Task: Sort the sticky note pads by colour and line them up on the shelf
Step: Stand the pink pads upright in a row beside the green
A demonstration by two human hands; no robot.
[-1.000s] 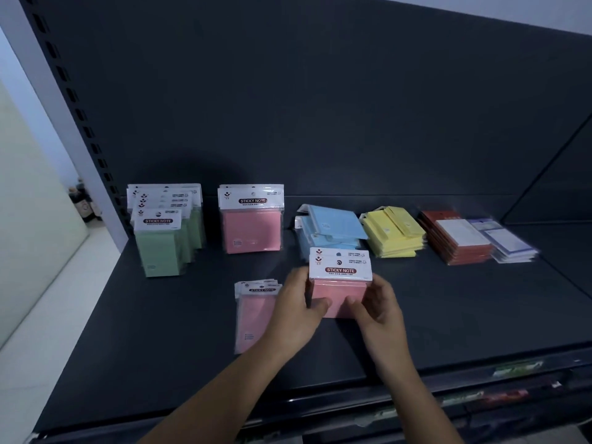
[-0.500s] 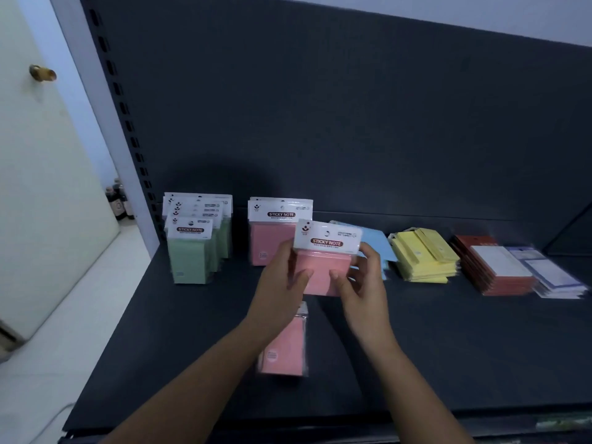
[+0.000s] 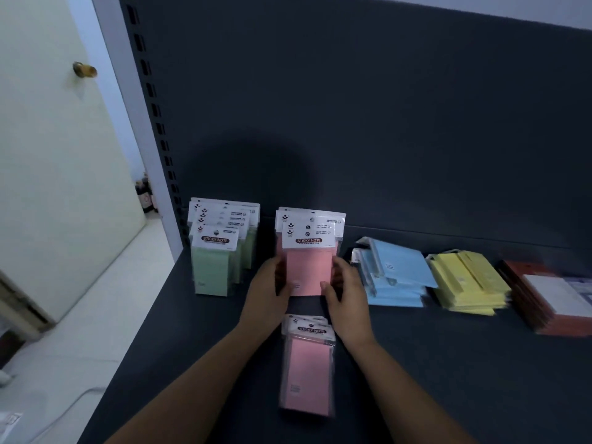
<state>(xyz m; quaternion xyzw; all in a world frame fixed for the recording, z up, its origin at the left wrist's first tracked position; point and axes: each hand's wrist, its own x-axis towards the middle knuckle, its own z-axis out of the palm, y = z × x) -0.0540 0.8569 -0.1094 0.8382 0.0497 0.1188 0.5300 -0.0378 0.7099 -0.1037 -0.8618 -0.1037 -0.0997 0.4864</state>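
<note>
Pink wrapped sticky-note pad [image 3: 308, 267] moved back against upright pink row; left hand [image 3: 267, 291] and right hand [image 3: 344, 296] pinch its edges. Green row [image 3: 221, 248] done; flat pink stack [image 3: 307, 363], blue pile [image 3: 395, 277], yellow pile [image 3: 467, 283] remain.

1 wide-angle head-worn view, forward and down, close over the dark shelf [image 3: 464, 379], toward its back panel [image 3: 352, 123].
</note>
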